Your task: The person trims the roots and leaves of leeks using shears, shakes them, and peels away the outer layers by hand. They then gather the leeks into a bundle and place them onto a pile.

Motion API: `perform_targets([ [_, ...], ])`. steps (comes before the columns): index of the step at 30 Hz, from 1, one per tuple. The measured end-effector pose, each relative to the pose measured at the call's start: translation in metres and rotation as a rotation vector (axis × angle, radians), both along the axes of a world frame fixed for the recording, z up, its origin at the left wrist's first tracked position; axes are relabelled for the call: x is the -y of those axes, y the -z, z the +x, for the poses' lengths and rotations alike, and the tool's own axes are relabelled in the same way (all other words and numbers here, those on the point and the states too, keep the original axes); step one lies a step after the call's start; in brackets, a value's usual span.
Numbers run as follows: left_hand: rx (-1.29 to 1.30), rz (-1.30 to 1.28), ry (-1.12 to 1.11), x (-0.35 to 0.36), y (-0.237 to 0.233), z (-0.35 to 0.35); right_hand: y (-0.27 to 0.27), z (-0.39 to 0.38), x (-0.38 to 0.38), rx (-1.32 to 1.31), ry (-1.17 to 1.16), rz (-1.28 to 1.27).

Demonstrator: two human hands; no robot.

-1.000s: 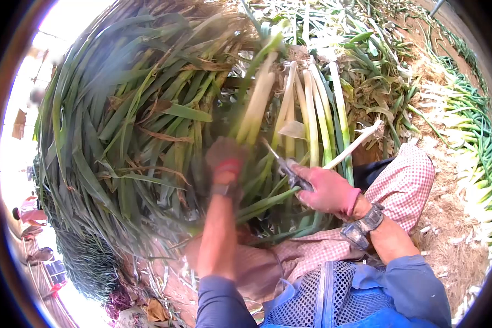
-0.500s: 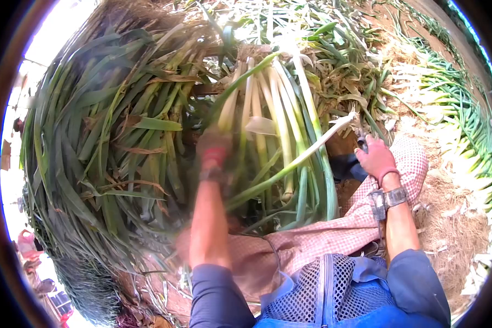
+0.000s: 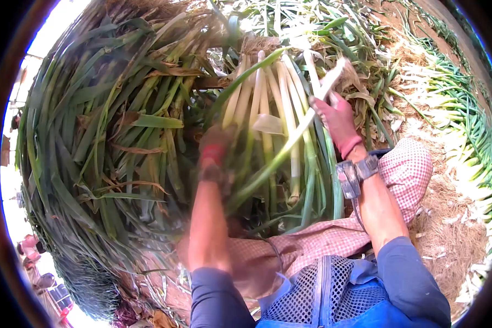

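My right hand, in a pinkish glove, is closed around the white end of a long green onion, just below its bushy roots. The stalk slants down and left toward my left forearm, its green end blurred. My left hand, in a dark, reddish-cuffed glove, is smeared by motion beside the leaves, so its fingers cannot be made out. Between the hands lie several trimmed green onions, white ends pointing away from me. A loose pale peel rests on them.
A large heap of untrimmed green onions rises on the left. Along the right edge runs a row of green onions. Root and peel scraps cover the ground there. My checked trouser leg is folded in front of me.
My right hand has moved left and up from beside my knee onto the white end of the slanting green onion. That end has risen and shifted left. My left hand stays in about the same place.
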State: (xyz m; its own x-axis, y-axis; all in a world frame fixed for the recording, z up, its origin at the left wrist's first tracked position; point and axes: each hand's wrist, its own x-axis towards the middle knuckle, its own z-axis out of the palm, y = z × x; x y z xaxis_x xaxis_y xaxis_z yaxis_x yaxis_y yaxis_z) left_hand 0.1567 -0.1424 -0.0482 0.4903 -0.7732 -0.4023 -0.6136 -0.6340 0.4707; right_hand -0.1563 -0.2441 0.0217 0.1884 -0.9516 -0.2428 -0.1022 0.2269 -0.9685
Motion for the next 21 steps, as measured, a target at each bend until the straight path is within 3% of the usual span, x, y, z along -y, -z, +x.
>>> perform_targets([
  [1,0.015,0.012,-0.013,0.002,0.005,0.002,-0.005,0.008,0.014,-0.102,-0.188,0.015],
  [2,0.016,0.015,-0.016,0.002,0.009,0.005,-0.006,0.019,0.023,0.048,-0.364,0.150],
  [4,-0.200,-0.084,-0.055,-0.002,0.024,0.014,-0.010,0.048,0.017,-0.334,-0.579,-0.213],
  [6,-0.337,-0.140,-0.091,-0.005,0.019,0.014,0.022,0.064,0.013,-0.551,-0.697,-0.559],
  [7,-0.471,-0.198,-0.121,-0.006,0.009,0.011,0.001,0.079,0.013,-0.739,-0.839,-0.189],
  [8,-0.470,-0.194,-0.127,-0.008,-0.002,0.007,-0.003,0.090,0.003,-0.939,-0.848,-0.168],
  [10,-0.449,-0.345,0.074,-0.009,-0.017,0.000,0.021,0.099,-0.013,-1.068,-0.822,-0.250],
  [12,-0.458,-0.314,0.076,-0.004,-0.017,-0.003,0.031,0.095,-0.017,-1.085,-0.832,-0.320],
  [14,-0.473,-0.287,0.083,-0.002,-0.018,-0.006,-0.006,0.083,-0.010,-0.778,-1.170,-0.241],
  [16,-0.368,-0.295,0.107,-0.004,-0.029,-0.009,-0.052,0.065,0.000,-0.481,-1.096,-0.029],
  [18,-0.406,-0.230,0.103,-0.003,-0.032,-0.008,-0.058,0.050,0.010,-0.460,-0.983,-0.103],
  [21,-0.409,-0.209,0.119,0.003,-0.016,-0.001,-0.057,0.061,-0.006,-0.843,-1.144,-0.201],
])
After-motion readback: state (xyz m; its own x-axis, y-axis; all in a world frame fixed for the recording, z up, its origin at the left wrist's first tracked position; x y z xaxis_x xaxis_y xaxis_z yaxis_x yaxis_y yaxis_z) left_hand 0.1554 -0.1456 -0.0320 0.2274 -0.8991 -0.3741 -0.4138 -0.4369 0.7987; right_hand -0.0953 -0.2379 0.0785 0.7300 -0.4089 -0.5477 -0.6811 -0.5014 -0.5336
